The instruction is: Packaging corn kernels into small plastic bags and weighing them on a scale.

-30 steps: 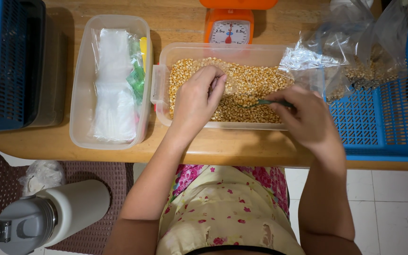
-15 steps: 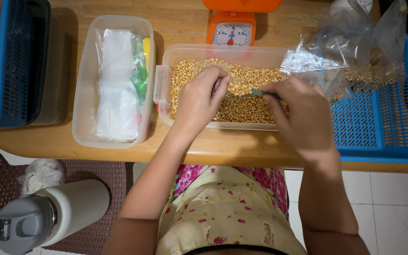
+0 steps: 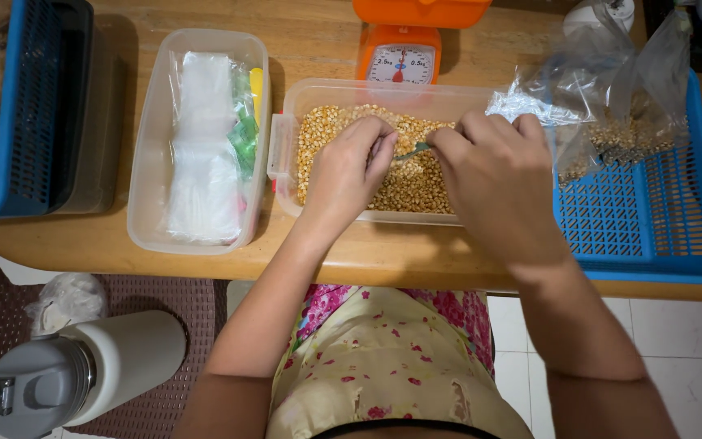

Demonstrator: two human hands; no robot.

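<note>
I see a wooden bench (image 3: 318, 32) carrying five things. Taking the clear tub of corn kernels (image 3: 383, 102) as landmark: an orange kitchen scale (image 3: 404, 49) stands just behind it, a clear tub of plastic bags (image 3: 201, 138) just left, a blue basket (image 3: 10, 114) farther left (only partly in view), and a blue tray (image 3: 652, 236) touches its right.

Yellow kernels (image 3: 343, 130), orange scale (image 3: 404, 57), blue basket (image 3: 652, 236).

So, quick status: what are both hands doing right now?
Left hand and right hand over the corn tub, fingers pinching a small green strip. Filled clear bag beside, on blue basket. Nothing blocking.
</note>
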